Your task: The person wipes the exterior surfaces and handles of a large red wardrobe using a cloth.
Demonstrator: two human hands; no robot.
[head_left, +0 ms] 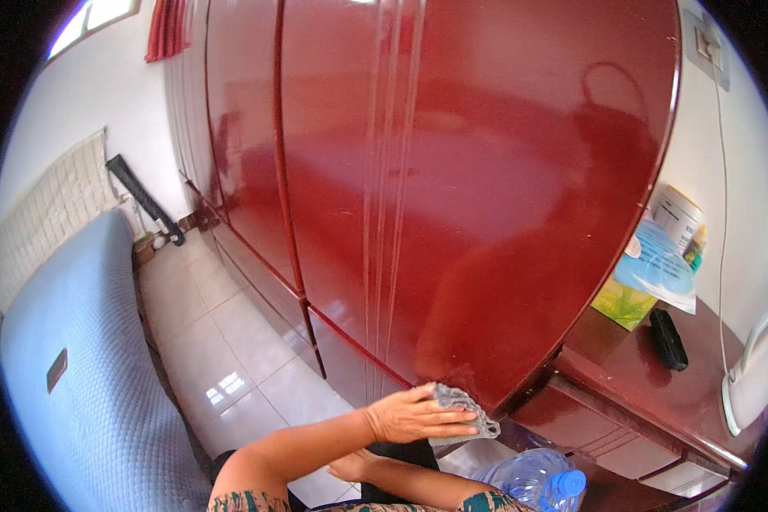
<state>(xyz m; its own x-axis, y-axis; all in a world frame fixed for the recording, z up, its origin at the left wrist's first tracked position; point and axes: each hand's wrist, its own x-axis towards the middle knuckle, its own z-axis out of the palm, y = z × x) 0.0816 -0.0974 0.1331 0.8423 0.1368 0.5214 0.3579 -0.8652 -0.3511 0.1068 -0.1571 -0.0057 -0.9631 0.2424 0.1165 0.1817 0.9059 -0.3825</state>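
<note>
My left hand [414,416] is pressed over a crumpled grey cloth [465,410], fingers extended across it. The cloth touches the lower edge of a glossy dark-red wardrobe door [495,256]. My right forearm crosses beneath the left one, and my right hand [350,466] lies low near my dark-trousered leg, with nothing visible in it. Its fingers look loosely stretched out, though the left forearm hides part of that hand. Close to the cloth, on the right, stands a large clear-blue plastic bottle [529,478] with a blue cap.
A blue quilted mattress [94,341] runs along the left beside the tiled floor [218,346]. At right, a dark-red cabinet [606,358] bears a green-yellow box [625,303], a black case [669,340] and a white kettle-like appliance [755,375]. A long black object [147,200] leans in the corner.
</note>
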